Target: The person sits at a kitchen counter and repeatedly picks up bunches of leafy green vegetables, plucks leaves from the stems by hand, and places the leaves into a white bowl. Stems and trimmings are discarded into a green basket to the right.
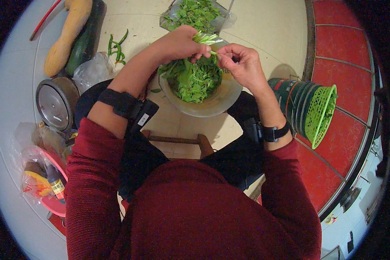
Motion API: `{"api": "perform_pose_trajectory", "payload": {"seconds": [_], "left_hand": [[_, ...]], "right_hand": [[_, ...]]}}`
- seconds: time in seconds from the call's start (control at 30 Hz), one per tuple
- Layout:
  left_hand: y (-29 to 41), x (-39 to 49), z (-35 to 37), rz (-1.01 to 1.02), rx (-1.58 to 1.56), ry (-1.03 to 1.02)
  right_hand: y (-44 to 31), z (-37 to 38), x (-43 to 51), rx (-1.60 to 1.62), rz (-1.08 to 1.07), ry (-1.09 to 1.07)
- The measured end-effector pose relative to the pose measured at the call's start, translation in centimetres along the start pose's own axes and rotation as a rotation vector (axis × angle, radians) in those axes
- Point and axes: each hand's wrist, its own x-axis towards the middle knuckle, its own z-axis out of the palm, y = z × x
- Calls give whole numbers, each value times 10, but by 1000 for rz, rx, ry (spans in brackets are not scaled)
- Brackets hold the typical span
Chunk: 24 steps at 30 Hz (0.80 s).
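Observation:
My left hand [186, 44] is closed around a bunch of leafy greens [208, 39], whose pale cut stems stick out past the fingers towards the upper right. Finger and thumb of my right hand [242, 63] pinch the tip of one stem that juts from that bunch. Both hands are above a wide metal bowl [214, 109] on the floor between my knees. Loose green leaves [196, 86] lie in the bowl, mostly at its left and middle. More leafy greens [195, 14] rest on a clear plastic bag beyond the bowl.
Several green chillies [118, 48], a tan squash [63, 42] and a dark green gourd [86, 39] lie to the left. Nearer are a lidded pot [55, 104] and a pink basin [53, 208] with a bottle. At right, a green basket [321, 117] tops a dark bucket [286, 97].

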Motion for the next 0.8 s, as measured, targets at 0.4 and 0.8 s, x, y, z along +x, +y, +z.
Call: {"api": "perform_pose_trajectory", "payload": {"seconds": [0.4, 0.8], "left_hand": [[5, 0, -20, 85, 42, 244], [28, -10, -32, 34, 292, 420]], "right_hand": [[5, -5, 14, 242, 228, -22], [81, 31, 40, 236, 550, -100]]}}
